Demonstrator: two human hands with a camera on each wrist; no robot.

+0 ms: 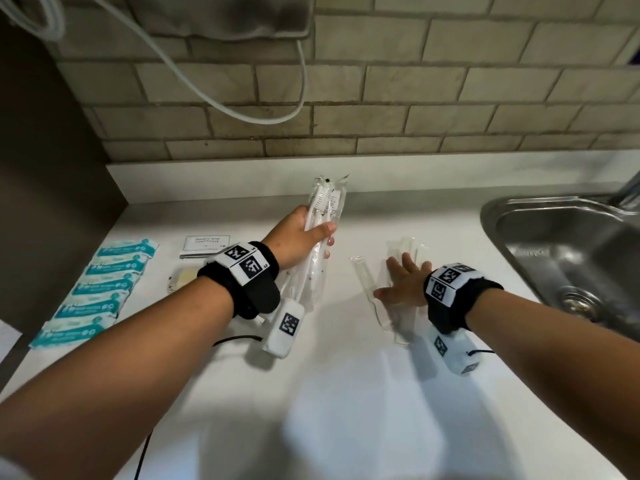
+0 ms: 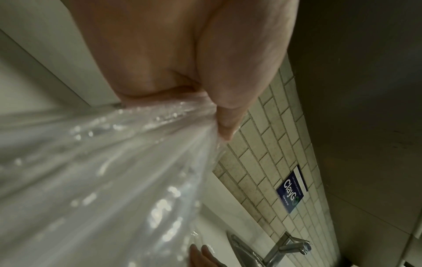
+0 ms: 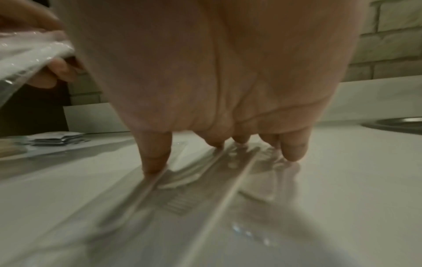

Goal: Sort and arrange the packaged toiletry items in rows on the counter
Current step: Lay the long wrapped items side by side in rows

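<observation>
**Wrapped toothbrushes lifted, clear packets pressed flat**

The clear packets (image 1: 398, 282) under the right hand (image 1: 403, 284) are nearly see-through against the white counter (image 1: 346, 393); what they hold is too blurred to name. The right-hand fingers (image 3: 157, 155) are spread and straight, tips pressing the packets down. The left hand (image 1: 298, 242) is curled round a bundle of plastic-wrapped toothbrushes (image 1: 323, 202), raised above the counter, bristle ends toward the tiled wall (image 1: 381, 98); its lower end is hidden behind the wrist. At far left a row of teal sachets (image 1: 100, 292) lies overlapped, beside shampoo sachets (image 1: 206, 244) and a partly hidden yellowish packet (image 1: 181, 277). The sink (image 1: 571, 258) is cut off at right.
</observation>
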